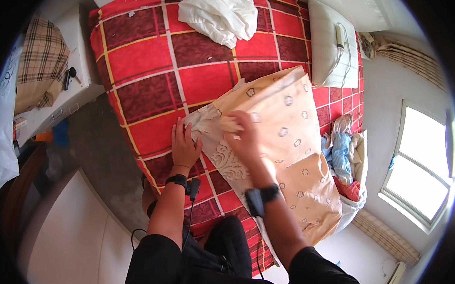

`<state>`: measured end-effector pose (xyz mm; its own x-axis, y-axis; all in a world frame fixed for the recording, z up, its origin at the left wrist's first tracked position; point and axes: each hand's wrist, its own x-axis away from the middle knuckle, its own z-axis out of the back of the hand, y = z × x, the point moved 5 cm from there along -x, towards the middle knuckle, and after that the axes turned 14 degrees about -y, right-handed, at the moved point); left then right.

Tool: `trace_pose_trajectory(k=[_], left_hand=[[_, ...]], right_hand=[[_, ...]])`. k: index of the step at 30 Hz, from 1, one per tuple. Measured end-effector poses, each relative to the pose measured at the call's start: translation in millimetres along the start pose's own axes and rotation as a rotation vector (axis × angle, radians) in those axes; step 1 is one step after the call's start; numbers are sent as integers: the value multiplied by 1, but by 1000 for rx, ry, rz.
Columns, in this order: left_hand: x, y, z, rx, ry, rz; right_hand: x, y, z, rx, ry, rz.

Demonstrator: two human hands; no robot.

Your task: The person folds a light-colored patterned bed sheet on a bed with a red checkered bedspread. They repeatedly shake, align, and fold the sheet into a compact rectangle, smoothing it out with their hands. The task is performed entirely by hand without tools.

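A peach cloth [284, 140] with small outlined flowers and a pale scroll-patterned border [228, 160] lies partly folded over the bed. My left hand [185, 145] rests at the border's left corner, palm down, fingers extended and thumb apart. Over the cloth, near where the border meets the peach part, my right hand [244, 135] is blurred with curled fingers. A pale patch shows at its fingertips; whether it grips a fold of the cloth is unclear. Another blurred fold runs from there towards the cloth's upper right corner. Both wrists wear black bands with small devices.
Beneath the cloth is a red checked bedspread [141, 55]. A crumpled white cloth [221, 16] lies at the far side. On the right are a pale pillow [331, 44] with a corded device and a bag of folded clothes [343, 164]. A white cabinet [82, 72] stands left.
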<state>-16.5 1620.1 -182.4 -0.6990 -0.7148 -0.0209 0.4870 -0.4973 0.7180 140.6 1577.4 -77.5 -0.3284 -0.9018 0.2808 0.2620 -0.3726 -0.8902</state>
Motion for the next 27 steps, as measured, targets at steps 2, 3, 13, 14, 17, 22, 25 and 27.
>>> trace_pose_trajectory(k=[2,3,13,14,17,22,25,27], left_hand=[[0,-5,-4,-58,-2,15],[0,-6,-8,-98,-32,13],[-1,-8,0,110,-44,-13],[0,-8,5,146,-77,-9],[8,-6,19,457,-38,50],[-2,9,21,208,-87,118],[-11,3,21,459,-92,278],[-16,2,21,578,-85,293]], right_hand=[[-19,33,-58,96,-23,-66],[-26,48,-82,-15,45,-98],[13,72,-95,-83,-85,-116],[19,68,-90,-42,-129,-13],[45,68,-70,79,-103,60],[51,80,0,245,65,19],[37,77,64,509,103,106],[-5,97,114,344,39,-15]])
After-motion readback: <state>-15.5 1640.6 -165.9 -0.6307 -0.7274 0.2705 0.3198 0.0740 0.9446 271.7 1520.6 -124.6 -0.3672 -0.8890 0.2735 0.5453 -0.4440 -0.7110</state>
